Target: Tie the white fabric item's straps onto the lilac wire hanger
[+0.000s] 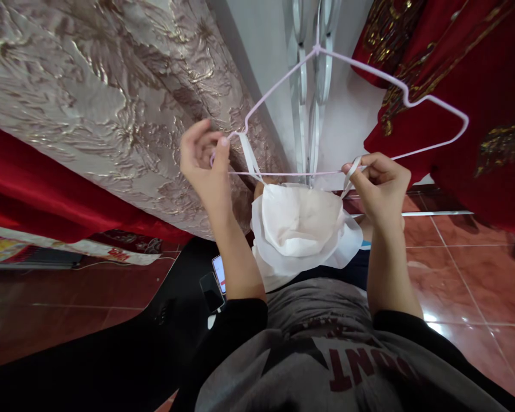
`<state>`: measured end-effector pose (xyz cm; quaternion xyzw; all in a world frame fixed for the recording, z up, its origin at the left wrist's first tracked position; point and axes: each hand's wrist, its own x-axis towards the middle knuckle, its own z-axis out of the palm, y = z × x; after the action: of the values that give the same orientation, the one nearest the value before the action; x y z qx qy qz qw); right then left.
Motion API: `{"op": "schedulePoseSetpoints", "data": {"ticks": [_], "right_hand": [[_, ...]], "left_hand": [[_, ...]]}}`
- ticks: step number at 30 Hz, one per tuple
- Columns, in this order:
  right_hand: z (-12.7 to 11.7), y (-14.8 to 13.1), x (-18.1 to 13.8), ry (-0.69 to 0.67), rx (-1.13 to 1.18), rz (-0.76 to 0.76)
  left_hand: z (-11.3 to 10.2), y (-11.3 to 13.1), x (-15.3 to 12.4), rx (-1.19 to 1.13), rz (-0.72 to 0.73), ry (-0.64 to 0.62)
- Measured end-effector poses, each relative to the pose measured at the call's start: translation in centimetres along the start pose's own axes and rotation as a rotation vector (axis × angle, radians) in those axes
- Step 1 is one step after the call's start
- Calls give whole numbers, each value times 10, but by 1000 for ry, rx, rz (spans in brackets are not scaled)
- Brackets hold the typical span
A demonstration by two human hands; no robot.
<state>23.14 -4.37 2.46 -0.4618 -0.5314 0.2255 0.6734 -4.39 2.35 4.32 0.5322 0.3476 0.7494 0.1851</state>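
Note:
A pale pink wire hanger [433, 100] hangs from a chrome rail [311, 34] in front of me. A small white garment [302, 229] with thin straps dangles below its bottom bar. My left hand [203, 163] is closed, pinching the hanger's left corner where a white strap [249, 157] loops over the wire. My right hand [380, 186] is closed, pinching the other white strap [352, 171] against the bottom bar.
A beige embroidered cloth [111, 97] hangs at the left, with red fabric [38, 194] under it. A red garment with gold trim [476, 86] hangs at the right. Two phones [214, 283] lie on a black surface below. The floor is glossy red tile [463, 269].

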Motion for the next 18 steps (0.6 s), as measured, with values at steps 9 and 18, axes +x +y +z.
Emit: {"op": "schedulePoseSetpoints", "data": {"ticks": [9,18], "right_hand": [[4,-2,-7,-35,-27,58],[-28,8,14,540,-53,-139]], "left_hand": [[49,-20,-63,-288,-405,261],[38,-3,-63,-303,-268,182]]}}
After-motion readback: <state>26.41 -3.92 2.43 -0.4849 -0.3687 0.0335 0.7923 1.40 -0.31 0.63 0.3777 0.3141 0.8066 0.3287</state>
